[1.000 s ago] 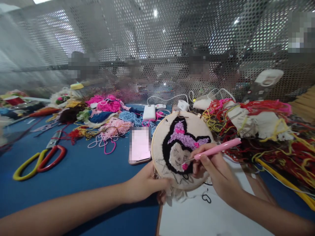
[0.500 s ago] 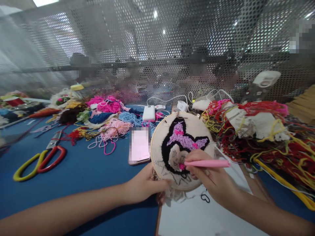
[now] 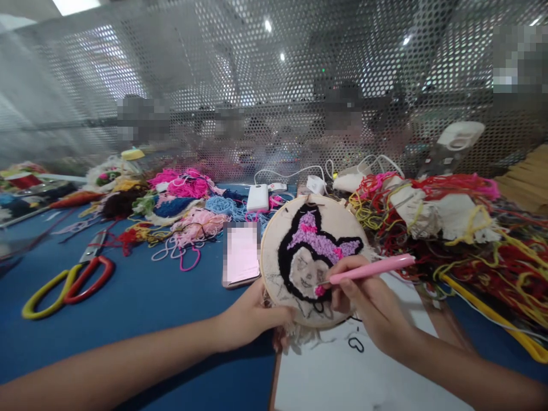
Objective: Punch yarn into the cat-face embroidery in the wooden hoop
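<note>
My table is a matte blue surface [image 3: 149, 308], and at 12 o'clock behind it rises a grey perforated metal panel [image 3: 240, 68], its holes catching points of light (blurred shapes show in it, too dim for me to tell apart). Counting from the round wooden hoop of cream fabric [image 3: 314, 245] in front of me, a flat white sheet of paper [image 3: 321, 377] lies at 6 o'clock, a phone with a lit pinkish screen [image 3: 242, 254] just beside at 9, and scissors with one yellow and one red handle loop [image 3: 88, 279] well apart, also at 9. A small white box-shaped device [image 3: 257, 198] sits near half past ten, a tangle of bright pink yarn [image 3: 184, 181] is at 10, and a large heap of dark red and yellow yarn [image 3: 509, 274] spreads at 3.

The hoop is tilted with its worked face toward me, above the paper's upper part. Being round, it has no clear long axis; the black-edged purple yarn design [image 3: 319, 242] sends one ear to 12 and the other to 2.

My left hand [image 3: 246, 319] grips the rim at 7 to 8 o'clock, thumb in front; I cannot tell how its mostly hidden fingers lie. My right hand [image 3: 370, 302] pinches a glossy pink pen-shaped tool [image 3: 374, 269] between thumb and forefinger, the other fingers curled beneath. The tool's long axis runs from half past two to half past eight, thin metal tip toward the latter, by a bright pink tuft [image 3: 319, 290].
</note>
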Motion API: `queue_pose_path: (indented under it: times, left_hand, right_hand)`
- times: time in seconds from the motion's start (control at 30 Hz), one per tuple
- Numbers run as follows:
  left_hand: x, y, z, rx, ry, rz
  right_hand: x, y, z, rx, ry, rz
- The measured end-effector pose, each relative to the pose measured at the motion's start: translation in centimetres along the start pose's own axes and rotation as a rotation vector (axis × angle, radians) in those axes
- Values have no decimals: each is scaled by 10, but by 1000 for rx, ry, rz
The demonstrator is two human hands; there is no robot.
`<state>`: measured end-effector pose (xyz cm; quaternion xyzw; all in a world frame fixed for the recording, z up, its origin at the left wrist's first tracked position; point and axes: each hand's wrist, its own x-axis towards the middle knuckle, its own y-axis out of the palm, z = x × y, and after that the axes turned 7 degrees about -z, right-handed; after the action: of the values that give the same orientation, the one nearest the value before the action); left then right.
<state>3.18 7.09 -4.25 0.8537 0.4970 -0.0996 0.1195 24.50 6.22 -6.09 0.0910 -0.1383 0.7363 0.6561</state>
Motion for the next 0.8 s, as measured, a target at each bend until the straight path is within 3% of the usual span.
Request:
queue_pose_path:
  times: [0.5, 0.8]
  left_hand:
    - [1, -2, 5, 28, -12, -10]
    - [-1, -1, 4, 20, -6, 0]
  right_hand:
    - [4, 1, 0, 54, -6, -66]
    - [5, -2, 0, -163, -41, 65]
